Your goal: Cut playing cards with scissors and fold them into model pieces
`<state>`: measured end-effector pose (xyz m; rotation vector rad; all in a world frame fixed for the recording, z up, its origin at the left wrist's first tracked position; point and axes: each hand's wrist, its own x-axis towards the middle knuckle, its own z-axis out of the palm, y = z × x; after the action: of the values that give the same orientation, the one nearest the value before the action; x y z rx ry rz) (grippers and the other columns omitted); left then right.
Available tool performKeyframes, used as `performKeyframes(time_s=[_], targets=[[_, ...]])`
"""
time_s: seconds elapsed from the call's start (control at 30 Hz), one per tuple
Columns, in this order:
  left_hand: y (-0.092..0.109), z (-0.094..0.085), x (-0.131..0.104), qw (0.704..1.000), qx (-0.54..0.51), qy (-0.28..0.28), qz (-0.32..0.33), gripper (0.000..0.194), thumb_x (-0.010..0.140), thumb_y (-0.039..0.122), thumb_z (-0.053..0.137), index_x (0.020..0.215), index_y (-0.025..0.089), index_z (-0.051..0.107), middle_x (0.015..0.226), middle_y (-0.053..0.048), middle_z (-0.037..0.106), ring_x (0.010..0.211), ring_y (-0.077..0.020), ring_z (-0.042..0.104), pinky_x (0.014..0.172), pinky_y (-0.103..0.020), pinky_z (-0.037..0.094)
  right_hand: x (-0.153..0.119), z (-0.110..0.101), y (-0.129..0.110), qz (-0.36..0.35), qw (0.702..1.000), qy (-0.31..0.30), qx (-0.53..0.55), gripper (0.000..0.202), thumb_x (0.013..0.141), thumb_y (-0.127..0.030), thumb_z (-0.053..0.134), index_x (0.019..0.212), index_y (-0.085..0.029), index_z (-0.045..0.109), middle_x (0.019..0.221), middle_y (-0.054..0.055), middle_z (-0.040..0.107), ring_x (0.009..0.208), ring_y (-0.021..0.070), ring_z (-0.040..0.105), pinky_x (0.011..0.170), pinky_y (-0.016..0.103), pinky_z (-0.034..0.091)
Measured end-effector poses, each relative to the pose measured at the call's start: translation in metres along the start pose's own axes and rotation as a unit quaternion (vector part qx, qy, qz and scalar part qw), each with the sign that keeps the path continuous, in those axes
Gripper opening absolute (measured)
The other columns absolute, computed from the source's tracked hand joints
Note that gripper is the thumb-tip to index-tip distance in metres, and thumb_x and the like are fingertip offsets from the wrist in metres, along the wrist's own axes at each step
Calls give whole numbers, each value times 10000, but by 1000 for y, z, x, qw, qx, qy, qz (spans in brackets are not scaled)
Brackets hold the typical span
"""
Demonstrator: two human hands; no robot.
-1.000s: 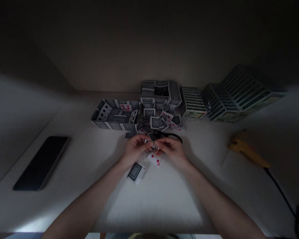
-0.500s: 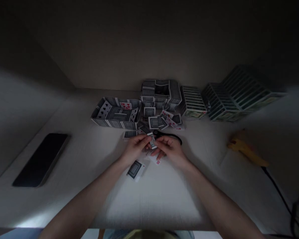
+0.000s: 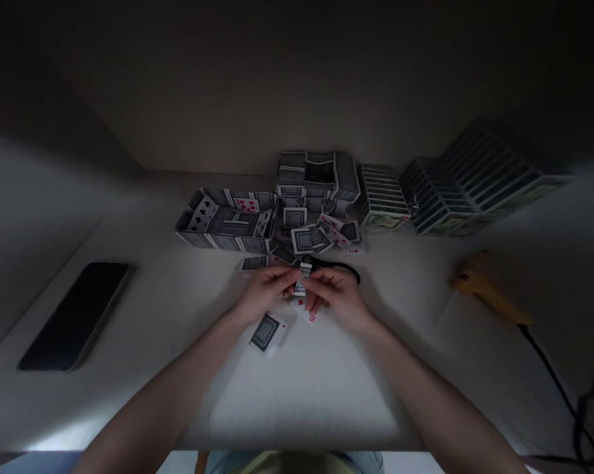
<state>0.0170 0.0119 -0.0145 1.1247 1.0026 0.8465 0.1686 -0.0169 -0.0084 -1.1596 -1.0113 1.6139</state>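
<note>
Between my fingertips is a narrow folded playing card [image 3: 303, 280], its patterned back facing up. My left hand [image 3: 266, 289] pinches its left edge, and my right hand [image 3: 337, 294] grips it from the right. Just below my hands a red-suited card [image 3: 304, 311] lies partly covered by my right fingers. Nearer to me on the left rests a cut or folded card [image 3: 267, 334] with a dark back. Black-handled scissors [image 3: 344, 266] lie right behind my hands, their blades hidden.
An open tray built of cards [image 3: 222, 242] stands behind left, beside a box-shaped card structure [image 3: 344, 184]. Loose cards [image 3: 307, 239] are scattered before it. Slatted stacks [image 3: 383, 194] stand back right. A phone [image 3: 74, 316] lies left; a yellow glue gun [image 3: 489, 293] with a cord lies right.
The narrow card between my fingers has turned from slanted to nearly upright. Both hands stay close together in almost the same place. The whole view has shifted slightly.
</note>
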Motion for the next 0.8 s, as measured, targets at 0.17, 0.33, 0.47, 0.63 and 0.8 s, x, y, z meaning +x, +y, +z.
performKeyframes(time_s=[0.17, 0.33, 0.47, 0.63, 0.8], targets=[[2, -5, 1, 995, -62, -58, -57, 220, 648, 349, 689, 686, 138, 640, 547, 27, 493, 507, -64, 417, 477, -203, 307, 1, -1, -3, 29, 998, 0, 49, 248, 600, -351, 726, 652, -147, 597, 461, -17, 629, 390, 115, 589, 409, 211, 506], [5, -2, -2, 992, -22, -106, -57, 277, 706, 398, 633, 802, 138, 639, 481, 55, 380, 449, -51, 291, 427, -212, 188, 3, -3, -1, 41, 995, -24, 82, 233, 608, -334, 726, 634, -143, 596, 465, -3, 638, 393, 120, 594, 405, 208, 496], [4, -4, -2, 991, -26, -125, -45, 281, 724, 398, 615, 819, 133, 623, 512, 48, 375, 471, -60, 284, 442, -227, 181, 4, -4, 0, 44, 995, -30, 87, 251, 608, -343, 727, 615, -133, 590, 435, -1, 620, 354, 119, 565, 347, 200, 458], [7, -5, -1, 986, -76, -134, -60, 274, 718, 383, 627, 762, 115, 595, 502, 61, 333, 462, -46, 247, 433, -225, 146, 4, -4, 1, 22, 997, -28, 70, 243, 634, -340, 713, 606, -124, 606, 395, -14, 588, 296, 92, 502, 295, 181, 395], [7, -4, -1, 983, -105, -139, -61, 260, 707, 370, 640, 736, 116, 594, 504, 60, 320, 455, -41, 242, 422, -227, 133, 4, -4, 3, 14, 998, -23, 60, 226, 654, -329, 700, 585, -136, 606, 393, -23, 580, 296, 80, 485, 296, 179, 378]])
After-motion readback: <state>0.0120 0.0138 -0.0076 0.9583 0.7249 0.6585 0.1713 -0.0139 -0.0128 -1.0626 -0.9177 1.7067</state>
